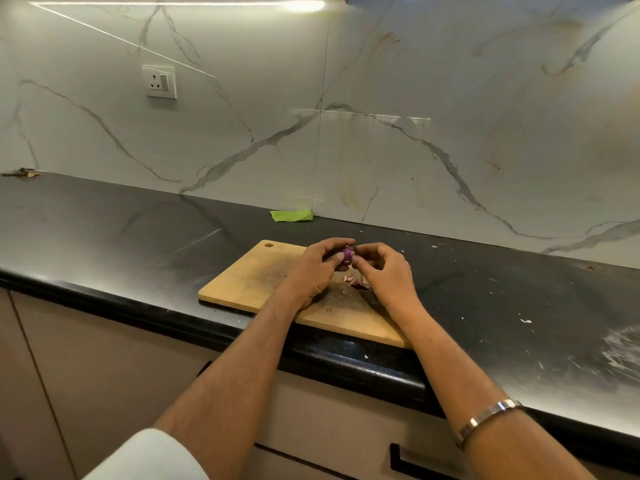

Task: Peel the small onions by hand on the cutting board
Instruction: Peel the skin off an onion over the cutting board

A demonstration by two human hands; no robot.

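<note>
A small purple onion (346, 255) is held above the wooden cutting board (249, 275). My left hand (320, 268) grips it from the left with curled fingers. My right hand (382, 268) pinches at the onion's right side with thumb and fingertips. A little heap of pinkish onion skins (356, 280) lies on the board just below the hands. Any other onions are hidden or out of view.
The board lies on a black countertop (138, 230) near its front edge. A green scrap (291, 215) rests against the marble wall behind. Small peel flecks (525, 320) dot the counter to the right. A wall socket (160, 81) is up left.
</note>
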